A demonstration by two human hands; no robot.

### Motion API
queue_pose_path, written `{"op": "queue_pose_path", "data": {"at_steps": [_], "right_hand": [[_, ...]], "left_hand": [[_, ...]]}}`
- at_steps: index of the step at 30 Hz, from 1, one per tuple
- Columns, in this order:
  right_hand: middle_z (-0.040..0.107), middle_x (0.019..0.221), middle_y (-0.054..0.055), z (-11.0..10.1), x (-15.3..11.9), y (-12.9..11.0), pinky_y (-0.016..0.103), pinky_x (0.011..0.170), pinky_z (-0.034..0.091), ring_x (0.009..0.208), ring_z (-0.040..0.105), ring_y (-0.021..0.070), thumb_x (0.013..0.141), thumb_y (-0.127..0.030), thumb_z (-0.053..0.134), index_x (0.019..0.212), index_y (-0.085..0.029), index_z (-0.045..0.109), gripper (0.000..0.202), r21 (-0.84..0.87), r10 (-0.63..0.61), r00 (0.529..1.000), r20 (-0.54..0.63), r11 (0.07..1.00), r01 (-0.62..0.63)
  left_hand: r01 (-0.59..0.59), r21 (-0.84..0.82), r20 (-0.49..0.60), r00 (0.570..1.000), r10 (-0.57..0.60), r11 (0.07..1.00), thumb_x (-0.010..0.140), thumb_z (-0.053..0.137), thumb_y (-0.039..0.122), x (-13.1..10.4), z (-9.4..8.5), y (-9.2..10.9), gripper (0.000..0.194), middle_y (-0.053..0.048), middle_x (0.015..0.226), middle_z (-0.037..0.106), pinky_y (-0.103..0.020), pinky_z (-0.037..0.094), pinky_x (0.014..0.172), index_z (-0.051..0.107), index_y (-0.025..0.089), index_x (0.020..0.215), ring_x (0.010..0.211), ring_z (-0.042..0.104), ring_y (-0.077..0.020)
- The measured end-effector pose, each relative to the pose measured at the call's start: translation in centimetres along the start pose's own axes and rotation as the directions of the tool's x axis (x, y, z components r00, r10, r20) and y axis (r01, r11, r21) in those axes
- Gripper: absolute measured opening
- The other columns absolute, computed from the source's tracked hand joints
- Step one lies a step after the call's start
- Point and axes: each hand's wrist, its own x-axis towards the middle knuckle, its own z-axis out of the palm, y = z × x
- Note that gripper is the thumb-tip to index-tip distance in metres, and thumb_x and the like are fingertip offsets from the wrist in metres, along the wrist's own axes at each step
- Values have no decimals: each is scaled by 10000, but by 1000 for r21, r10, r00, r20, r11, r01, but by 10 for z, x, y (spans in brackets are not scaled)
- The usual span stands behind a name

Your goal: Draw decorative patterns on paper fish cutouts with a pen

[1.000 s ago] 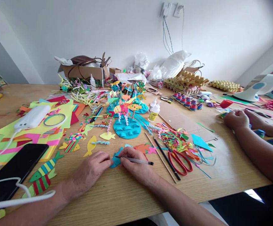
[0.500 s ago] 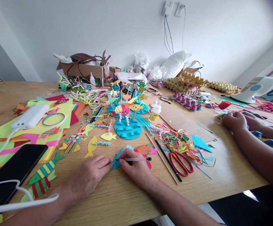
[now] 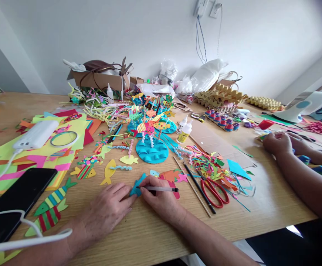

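Observation:
A small blue paper piece (image 3: 136, 187) lies on the table between my hands. My right hand (image 3: 161, 199) pinches a pen (image 3: 163, 188) with a clear barrel and dark end, its tip at the blue piece. My left hand (image 3: 111, 207) lies flat, fingers stretched out, with fingertips at the piece's lower left edge. Just behind my right hand are an orange paper fish (image 3: 169, 175) and a dark pink paper shape (image 3: 174, 190). To the left lies a yellow paper fish (image 3: 109, 171) with a curled blue strip.
Red scissors (image 3: 214, 192), a black pencil (image 3: 199, 188) and a wooden stick lie right. Glue bottles (image 3: 184, 133) and a blue base with paper fish stand behind. A black phone (image 3: 16, 207) and a cable are left. Another person's hands (image 3: 278, 144) work at right.
The view has shifted slightly. The blue piece has turned or moved a little left, and my left fingers now reach along its lower edge. The pen remains in my right hand.

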Motion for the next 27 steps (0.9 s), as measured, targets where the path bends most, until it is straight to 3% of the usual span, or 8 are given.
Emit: {"op": "queue_pose_path", "data": {"at_steps": [10, 18, 27], "right_hand": [[584, 606, -18, -2, 1, -4, 187, 509, 406, 540, 536, 96, 763, -137, 518, 738, -173, 581, 77, 56, 4, 999, 47, 998, -6], [598, 671, -15, -9, 11, -9, 194, 552, 404, 616, 521, 102, 733, -102, 523, 717, -174, 581, 94, 126, 135, 986, 97, 981, -146], [580, 613, -23, 1, 7, -2, 190, 505, 396, 532, 495, 91, 729, -103, 518, 720, -181, 572, 95, 48, 51, 999, 14, 998, -51]], "left_hand": [[-25, -28, 37, 999, 26, 999, 904, 420, 136, 2, -3, 1, 242, -61, 974, 607, -340, 489, 764, 583, 160, 1082, 892, 549, -204], [-47, -26, 8, 999, 47, 999, 968, 315, 182, 2, -4, -1, 296, -38, 896, 579, -295, 483, 738, 589, 185, 1081, 821, 532, -169], [-77, 11, -24, 997, 78, 997, 979, 195, 163, 3, -5, -2, 420, -60, 910, 600, -304, 499, 734, 610, 149, 1041, 818, 543, -177]]}}
